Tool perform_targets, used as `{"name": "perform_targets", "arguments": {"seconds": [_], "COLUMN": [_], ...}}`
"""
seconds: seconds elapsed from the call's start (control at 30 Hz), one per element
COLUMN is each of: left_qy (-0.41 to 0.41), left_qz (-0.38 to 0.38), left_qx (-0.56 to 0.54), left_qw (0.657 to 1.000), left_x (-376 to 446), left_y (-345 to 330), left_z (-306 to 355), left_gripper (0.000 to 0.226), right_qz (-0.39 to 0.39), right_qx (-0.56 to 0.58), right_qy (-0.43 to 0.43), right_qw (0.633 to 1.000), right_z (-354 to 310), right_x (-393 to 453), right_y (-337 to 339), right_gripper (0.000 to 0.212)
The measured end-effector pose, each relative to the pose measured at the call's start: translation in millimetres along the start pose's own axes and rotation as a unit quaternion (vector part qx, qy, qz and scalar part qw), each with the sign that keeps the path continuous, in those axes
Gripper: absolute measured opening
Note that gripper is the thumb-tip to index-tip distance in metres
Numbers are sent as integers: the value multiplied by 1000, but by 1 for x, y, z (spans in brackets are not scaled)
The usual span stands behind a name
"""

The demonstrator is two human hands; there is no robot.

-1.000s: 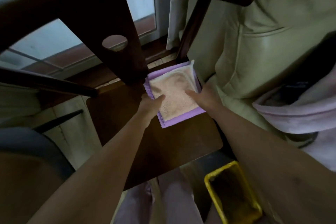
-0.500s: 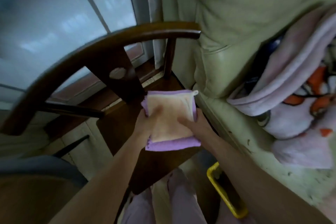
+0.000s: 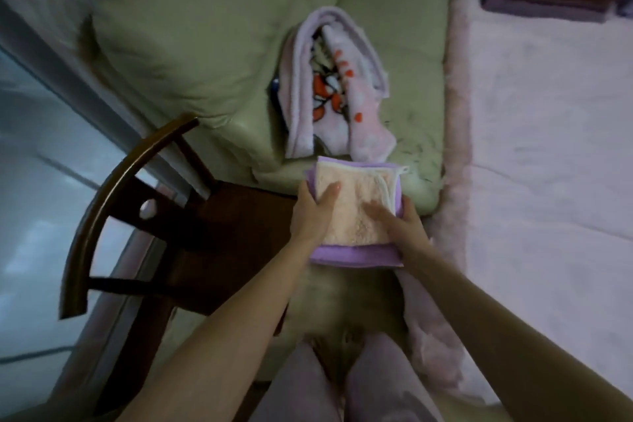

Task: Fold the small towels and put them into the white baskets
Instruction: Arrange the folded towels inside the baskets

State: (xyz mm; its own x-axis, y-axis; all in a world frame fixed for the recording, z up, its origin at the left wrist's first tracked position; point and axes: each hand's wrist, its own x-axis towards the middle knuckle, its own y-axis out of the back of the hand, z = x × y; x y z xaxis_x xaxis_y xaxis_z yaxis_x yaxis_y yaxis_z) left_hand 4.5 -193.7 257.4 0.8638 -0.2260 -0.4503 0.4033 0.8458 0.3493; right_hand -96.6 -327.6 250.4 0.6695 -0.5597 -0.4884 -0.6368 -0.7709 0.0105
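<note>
Pale green sofa cushions (image 3: 219, 31) now fill the space beyond the grip, where a second ago the dark wooden chair (image 3: 144, 216) seat lay under the towels. Both hands have lifted the folded stack off that seat and carried it to the right, so it hangs in the air over the front edge of the sofa, with the chair now left of the grip.

The left hand (image 3: 313, 212) clasps the stack's left edge, thumb lying on top and the fingers hidden beneath. The right hand (image 3: 400, 223) clasps the right edge the same way, its thumb pressing the top surface. Between them sits the peach towel (image 3: 349, 212), folded square, on top of the purple towel (image 3: 356, 255), whose border shows along the near and far edges.

I judge the folding of these two done and the carry to a basket under way. No white basket shows in this view, so where the stack must go cannot be told yet.

Just beyond the grip lies a crumpled pink blanket (image 3: 329, 86) with red cartoon prints on the sofa seat. Right of the grip spreads a pink fluffy cover (image 3: 548, 147). Below the grip are the person's legs in pale purple trousers (image 3: 342, 380). Far left, a window and floor are blurred.
</note>
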Motion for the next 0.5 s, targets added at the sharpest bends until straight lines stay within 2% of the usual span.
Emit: {"name": "perform_targets", "arguments": {"seconds": [0.17,0.33,0.5], "left_qy": [-93,-187,-250], "left_qz": [-102,-205,-334], "left_qx": [45,101,158], "left_qw": [989,955,895], "left_x": [-70,-179,-328], "left_y": [-101,-223,-359], "left_z": [39,56,46], "left_gripper": [64,53,44], "right_qz": [132,288,412], "right_qx": [72,125,163], "right_qy": [46,31,44], "right_qw": [988,949,896], "right_z": [-5,28,88], "right_x": [-73,-161,-276], "right_y": [110,245,397], "right_gripper": [34,51,42]}}
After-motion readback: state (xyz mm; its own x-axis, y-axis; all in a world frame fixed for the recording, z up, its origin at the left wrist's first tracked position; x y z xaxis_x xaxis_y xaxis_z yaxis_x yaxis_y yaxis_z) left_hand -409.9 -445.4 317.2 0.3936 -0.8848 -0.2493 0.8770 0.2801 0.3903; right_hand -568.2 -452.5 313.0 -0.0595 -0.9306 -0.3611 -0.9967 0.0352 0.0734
